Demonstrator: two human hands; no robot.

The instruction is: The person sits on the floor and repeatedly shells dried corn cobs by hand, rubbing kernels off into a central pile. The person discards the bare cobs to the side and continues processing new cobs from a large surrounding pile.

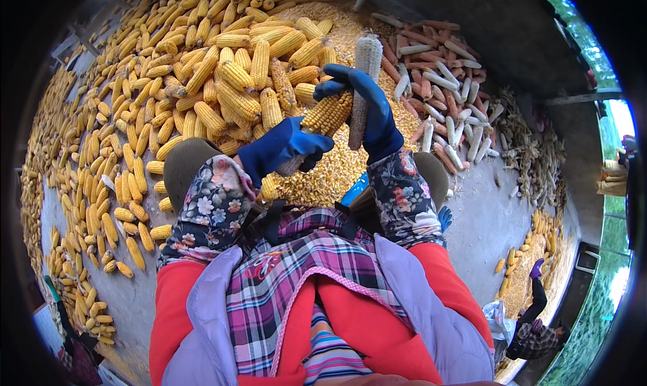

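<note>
In a blue work glove, my left hand (285, 146) is closed around a corn cob (290, 166) whose lower end shows below the fingers, and meets one end of a yellow ear of corn (328, 114). My right hand (366, 108), gloved alike, curls its fingers over the other end of that ear. A bare whitish cob (368, 57) stands upright along the right palm, its darker lower part below the thumb side. Loose kernels (323, 181) lie beneath both hands, between my knees.
Unshelled ears (217, 77) are heaped ahead and spread leftward. Stripped red and white cobs (445, 92) form a pile at the right, with dry husks (530, 148) beyond. A blue object (355, 189) lies near my lap. One person (536, 335) works at lower right, another (76, 355) at lower left.
</note>
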